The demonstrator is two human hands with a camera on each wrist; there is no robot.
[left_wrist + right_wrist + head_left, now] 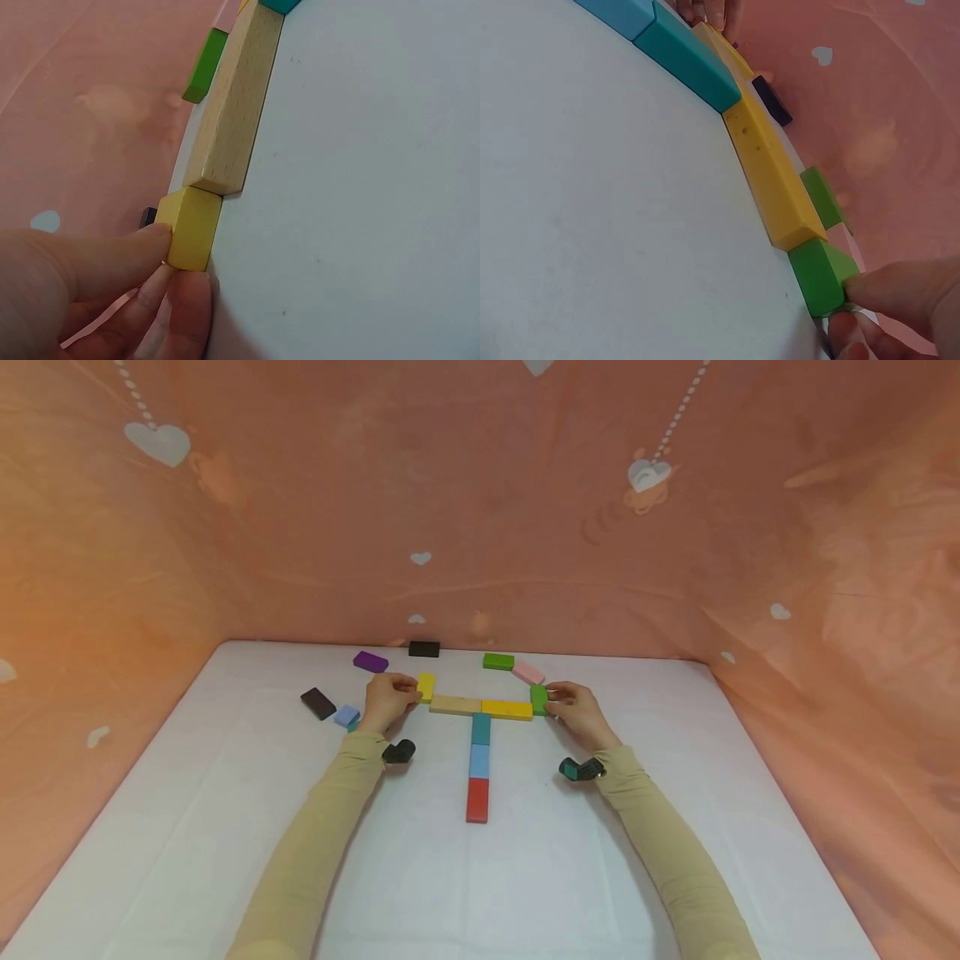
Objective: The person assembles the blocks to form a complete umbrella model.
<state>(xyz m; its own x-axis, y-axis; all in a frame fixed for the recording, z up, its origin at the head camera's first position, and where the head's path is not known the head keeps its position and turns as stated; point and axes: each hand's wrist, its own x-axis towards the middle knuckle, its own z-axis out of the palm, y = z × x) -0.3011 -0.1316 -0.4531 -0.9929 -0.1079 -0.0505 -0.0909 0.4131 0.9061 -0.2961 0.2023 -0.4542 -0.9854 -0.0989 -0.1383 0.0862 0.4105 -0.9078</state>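
The left hand [388, 697] pinches a yellow block [426, 687] at the left end of a natural wood block [455, 704]; in the left wrist view the yellow block [196, 229] touches the wood one [240, 105]. At the right end of an orange-yellow block [507, 710], the right hand [579, 710] has thumb and fingers on a green block [539, 700], which meets that block's end in the right wrist view [823, 277]. Below the row's middle, teal [482, 728], light blue [479, 761] and red [477, 800] blocks form a straight column.
Behind the row lie purple [371, 662], black [424, 649], green [498, 662] and pink [528, 672] blocks. Left of the left hand are a dark brown block [318, 703], a light blue one [347, 716] and a partly hidden teal one. A patterned cloth [480, 527] stands behind.
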